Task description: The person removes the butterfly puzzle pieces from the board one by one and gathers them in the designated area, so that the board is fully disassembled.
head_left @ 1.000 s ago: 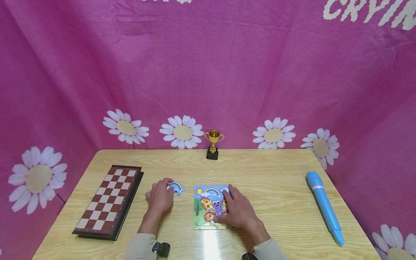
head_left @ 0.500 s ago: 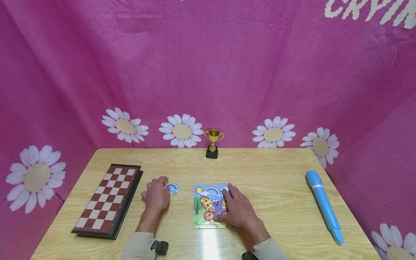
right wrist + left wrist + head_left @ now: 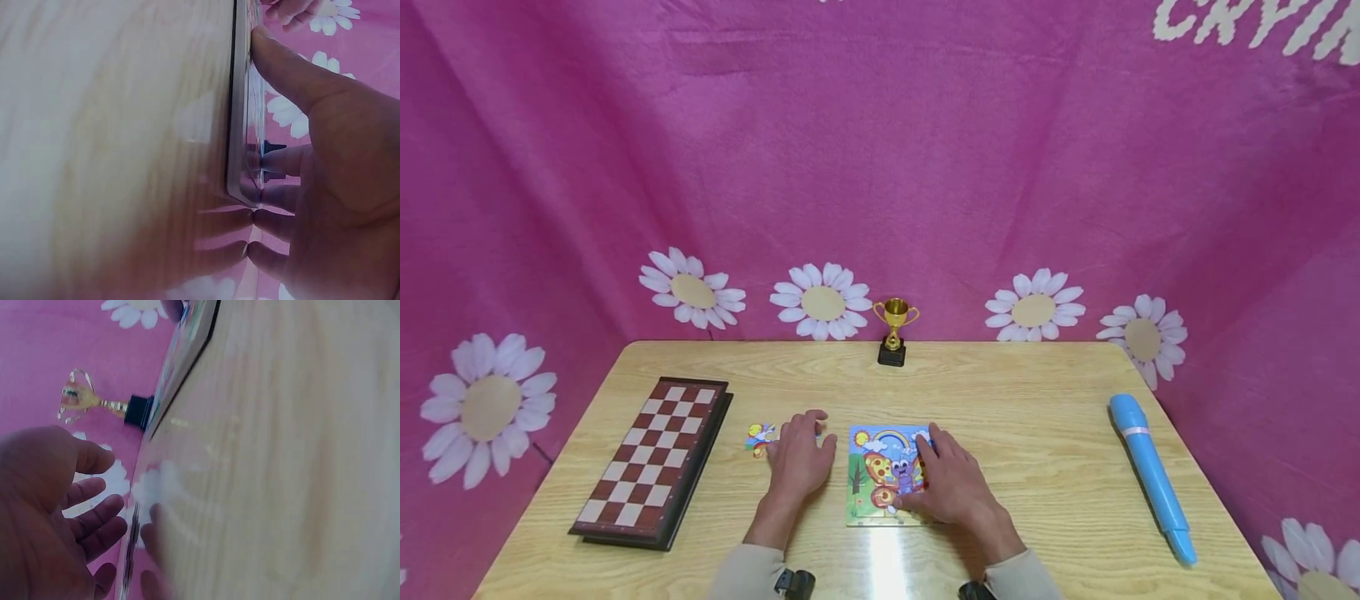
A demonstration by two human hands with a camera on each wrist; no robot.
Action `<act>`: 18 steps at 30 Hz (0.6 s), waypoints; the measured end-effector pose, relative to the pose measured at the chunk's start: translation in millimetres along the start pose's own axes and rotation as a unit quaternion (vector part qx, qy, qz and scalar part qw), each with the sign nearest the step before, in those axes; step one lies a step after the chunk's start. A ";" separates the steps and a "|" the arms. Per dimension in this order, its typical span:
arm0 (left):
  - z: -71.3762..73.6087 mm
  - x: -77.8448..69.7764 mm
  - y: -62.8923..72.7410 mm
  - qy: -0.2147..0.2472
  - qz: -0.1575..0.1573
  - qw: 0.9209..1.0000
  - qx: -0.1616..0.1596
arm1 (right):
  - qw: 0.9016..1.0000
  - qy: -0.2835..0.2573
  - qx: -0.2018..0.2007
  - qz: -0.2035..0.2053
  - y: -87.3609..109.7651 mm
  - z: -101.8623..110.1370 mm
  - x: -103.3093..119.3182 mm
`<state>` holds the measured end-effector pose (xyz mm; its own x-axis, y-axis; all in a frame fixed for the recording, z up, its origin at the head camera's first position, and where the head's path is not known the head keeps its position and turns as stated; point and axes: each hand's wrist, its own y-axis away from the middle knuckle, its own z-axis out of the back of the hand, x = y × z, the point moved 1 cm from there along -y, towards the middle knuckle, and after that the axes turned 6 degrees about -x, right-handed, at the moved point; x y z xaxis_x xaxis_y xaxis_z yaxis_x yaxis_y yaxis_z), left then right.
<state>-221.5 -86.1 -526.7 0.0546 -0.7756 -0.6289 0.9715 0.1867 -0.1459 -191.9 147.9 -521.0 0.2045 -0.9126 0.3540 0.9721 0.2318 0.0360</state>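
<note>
My left hand (image 3: 802, 457) is over loose jigsaw puzzle pieces (image 3: 762, 435) on the table, partly covering them. In the left wrist view its fingers (image 3: 103, 520) are relaxed and apart from the table, with nothing held. The edge of the flat pieces (image 3: 130, 550) shows beyond them. My right hand (image 3: 953, 482) rests spread on a square picture puzzle board (image 3: 871, 446) with a purple butterfly, rainbow and sun. In the right wrist view, its thumb (image 3: 275, 53) and fingertips touch the board; the outer fingers reach past its corner. The hand hides the board's right side.
A folded chessboard (image 3: 651, 462) lies at the left of the wooden table (image 3: 1000, 392). A small gold trophy cup (image 3: 893, 329) stands at the back edge. On the right lies a blue toy microphone (image 3: 1152, 479). Pink cloth (image 3: 880, 167) with daisies hangs behind.
My left hand shifts left a little, then moves right over the rainbow piece, uncovering sun-marked pieces on its left. My right hand stays on the puzzle board.
</note>
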 end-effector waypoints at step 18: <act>-31.7 -42.6 27.1 -0.030 -0.080 0.995 0.041 | 0.999 0.002 -0.013 -0.036 11.5 9.6 -18.3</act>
<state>-204.8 -28.9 -528.1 -0.0916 -0.8265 -0.5555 0.9842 0.0099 -0.1770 -185.6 170.5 -518.1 0.1342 -0.9281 0.3474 0.9869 0.1568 0.0376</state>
